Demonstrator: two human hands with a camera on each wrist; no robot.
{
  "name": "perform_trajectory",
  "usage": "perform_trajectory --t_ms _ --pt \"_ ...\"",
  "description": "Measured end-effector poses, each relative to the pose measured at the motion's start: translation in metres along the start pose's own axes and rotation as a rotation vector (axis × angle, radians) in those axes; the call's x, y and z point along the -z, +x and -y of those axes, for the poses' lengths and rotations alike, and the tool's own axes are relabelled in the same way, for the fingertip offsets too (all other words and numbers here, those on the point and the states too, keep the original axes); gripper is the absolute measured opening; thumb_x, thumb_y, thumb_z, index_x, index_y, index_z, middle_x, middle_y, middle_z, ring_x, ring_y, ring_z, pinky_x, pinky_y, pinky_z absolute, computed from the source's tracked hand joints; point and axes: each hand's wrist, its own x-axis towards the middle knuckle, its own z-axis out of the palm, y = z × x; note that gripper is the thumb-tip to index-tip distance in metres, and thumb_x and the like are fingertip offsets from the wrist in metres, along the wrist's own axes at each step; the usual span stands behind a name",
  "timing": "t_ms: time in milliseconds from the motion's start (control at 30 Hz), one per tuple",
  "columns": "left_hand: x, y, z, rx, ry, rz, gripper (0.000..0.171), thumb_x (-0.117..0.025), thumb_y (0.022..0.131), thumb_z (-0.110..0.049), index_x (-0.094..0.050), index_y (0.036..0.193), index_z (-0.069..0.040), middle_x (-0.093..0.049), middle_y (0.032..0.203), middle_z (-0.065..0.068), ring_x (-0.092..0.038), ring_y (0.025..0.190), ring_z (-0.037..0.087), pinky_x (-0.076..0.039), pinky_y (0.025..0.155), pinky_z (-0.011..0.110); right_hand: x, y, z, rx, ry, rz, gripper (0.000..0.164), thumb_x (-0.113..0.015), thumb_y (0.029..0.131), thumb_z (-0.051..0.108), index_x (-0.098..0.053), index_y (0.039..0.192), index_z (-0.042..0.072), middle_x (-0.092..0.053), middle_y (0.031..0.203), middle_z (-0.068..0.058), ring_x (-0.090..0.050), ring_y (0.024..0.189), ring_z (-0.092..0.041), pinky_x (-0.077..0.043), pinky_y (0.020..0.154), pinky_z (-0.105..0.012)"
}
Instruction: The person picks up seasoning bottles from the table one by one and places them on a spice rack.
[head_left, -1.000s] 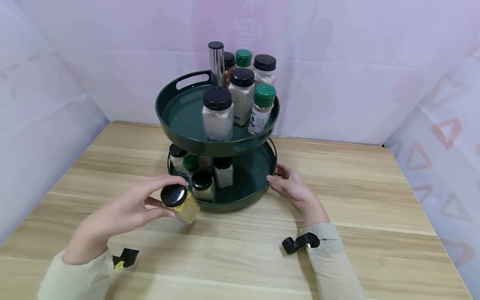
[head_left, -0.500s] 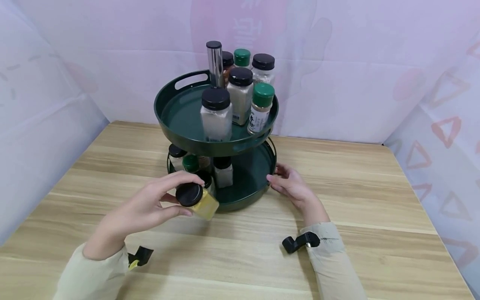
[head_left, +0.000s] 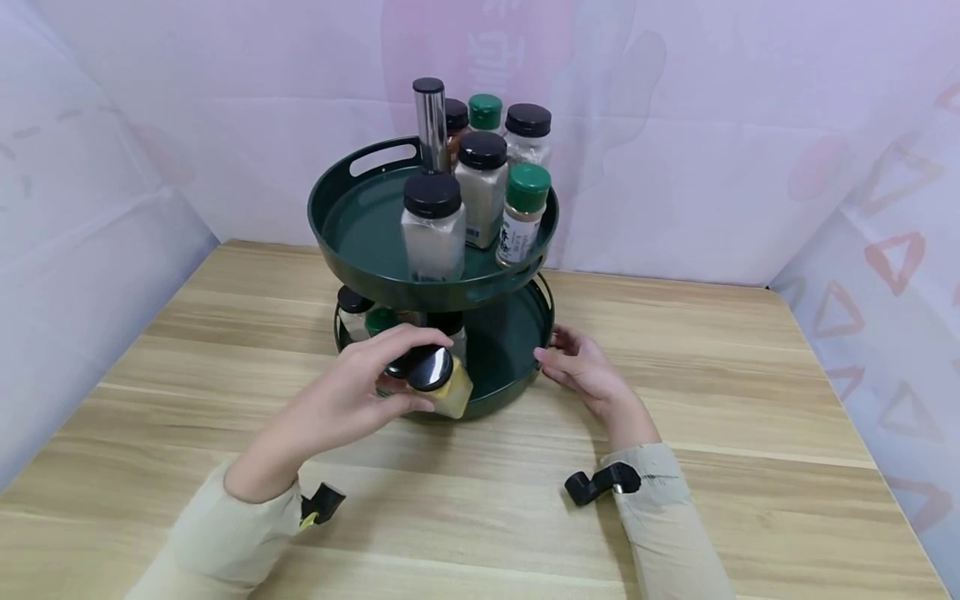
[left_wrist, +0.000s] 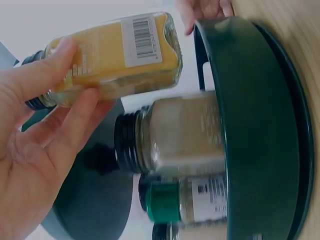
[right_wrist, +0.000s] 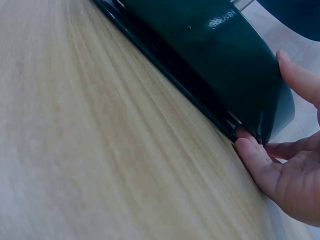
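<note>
My left hand [head_left: 356, 392] pinches a square glass jar of yellow powder [head_left: 453, 393] with a black lid. The jar is tilted, its base pointing toward the front of the lower tray [head_left: 510, 333] of a dark green two-tier spice rack. In the left wrist view, thumb and fingers hold the yellow jar [left_wrist: 107, 47] near its neck, a barcode label facing up. Just beside it in the tray stands a black-lidded jar of beige powder [left_wrist: 185, 132]. With thumb at the rim and fingers low on the wall, my right hand [head_left: 585, 375] grips the lower tray's right side [right_wrist: 200, 45].
The upper tray [head_left: 360, 221] overhangs the lower one and carries several jars, among them a black-lidded jar [head_left: 433, 237] at its front and a green-capped bottle [head_left: 522, 218]. A metal post [head_left: 432, 125] rises from it. A green-capped bottle [left_wrist: 167, 202] also stands in the lower tray.
The left hand has carried the yellow jar rightward and slightly up, from the lower tray's left front to its middle front. The right hand and the rack have stayed in place.
</note>
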Motion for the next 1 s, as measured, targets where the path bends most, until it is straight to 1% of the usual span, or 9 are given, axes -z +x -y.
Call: perform_trajectory --t_ms 167,267,367,533,633,700,900,933,1000 --pt "-0.007 0.009 0.000 -0.016 0.011 -0.014 0.064 -0.082 0.076 0.002 -0.055 0.133 -0.010 -0.058 0.135 0.007 -0.060 0.117 0.026 -0.060 0.078 0.025 0.000 0.001 0.001 0.004 -0.005 0.000 0.070 -0.059 0.096 0.006 -0.021 0.155 0.001 -0.039 0.128 -0.007 -0.049 0.107 -0.012 -0.053 0.087 -0.018" --pt "-0.009 0.014 0.001 -0.008 0.036 -0.019 0.064 -0.082 0.077 0.001 -0.055 0.133 -0.010 -0.059 0.135 0.006 -0.060 0.116 0.026 -0.060 0.078 0.027 0.000 0.001 0.001 0.003 -0.004 0.000 0.069 -0.059 0.096 0.006 -0.022 0.155 0.001 -0.039 0.128 -0.007 -0.050 0.107 -0.012 -0.053 0.087 -0.018" --pt "-0.011 0.020 0.003 0.024 0.056 0.001 0.064 -0.082 0.077 -0.001 -0.055 0.134 -0.011 -0.059 0.135 0.006 -0.060 0.113 0.024 -0.059 0.075 0.026 0.000 0.002 -0.001 0.005 0.000 0.007 0.070 -0.059 0.096 0.006 -0.022 0.155 0.001 -0.039 0.128 -0.007 -0.052 0.104 -0.010 -0.053 0.088 -0.019" --pt "-0.016 0.032 0.006 0.068 0.098 0.028 0.066 -0.083 0.077 -0.005 -0.054 0.136 -0.012 -0.061 0.132 0.007 -0.062 0.100 0.018 -0.057 0.070 0.024 0.000 0.002 -0.003 0.009 0.003 0.017 0.069 -0.057 0.096 0.006 -0.021 0.155 -0.001 -0.040 0.127 -0.007 -0.054 0.101 -0.007 -0.052 0.089 -0.020" --pt "-0.019 0.038 0.007 0.071 0.127 0.011 0.067 -0.084 0.077 -0.005 -0.054 0.136 -0.010 -0.061 0.132 0.007 -0.063 0.097 0.017 -0.057 0.071 0.027 0.000 0.002 -0.003 0.011 0.003 0.019 0.070 -0.057 0.096 0.006 -0.020 0.155 -0.001 -0.040 0.127 -0.007 -0.054 0.102 -0.007 -0.052 0.089 -0.020" --pt "-0.021 0.042 0.007 0.075 0.145 -0.009 0.067 -0.084 0.077 -0.005 -0.053 0.136 -0.009 -0.061 0.133 0.007 -0.064 0.104 0.018 -0.059 0.079 0.030 0.001 0.002 -0.002 0.010 0.003 0.016 0.070 -0.058 0.096 0.006 -0.020 0.155 0.000 -0.039 0.127 -0.006 -0.053 0.102 -0.008 -0.052 0.089 -0.020" --pt "-0.031 0.051 0.005 0.153 0.185 -0.067 0.064 -0.084 0.079 -0.011 -0.054 0.136 -0.009 -0.061 0.132 0.008 -0.061 0.085 0.020 -0.054 0.071 0.032 0.001 0.003 -0.002 0.004 0.005 0.005 0.070 -0.058 0.096 0.005 -0.021 0.155 0.001 -0.039 0.127 -0.006 -0.052 0.104 -0.009 -0.053 0.088 -0.020" --pt "-0.033 0.051 0.005 0.168 0.189 -0.073 0.064 -0.084 0.079 -0.012 -0.054 0.136 -0.009 -0.061 0.132 0.008 -0.061 0.084 0.021 -0.053 0.071 0.032 0.000 0.002 -0.002 0.003 0.008 0.003 0.070 -0.059 0.096 0.005 -0.021 0.155 0.001 -0.040 0.127 -0.006 -0.053 0.104 -0.009 -0.053 0.088 -0.020" --pt "-0.036 0.052 0.004 0.189 0.193 -0.078 0.064 -0.084 0.080 -0.012 -0.054 0.136 -0.009 -0.061 0.133 0.008 -0.063 0.093 0.020 -0.055 0.077 0.033 0.000 0.002 -0.002 0.003 0.008 0.006 0.070 -0.059 0.096 0.005 -0.020 0.155 0.001 -0.039 0.128 -0.006 -0.053 0.104 -0.009 -0.053 0.088 -0.020"
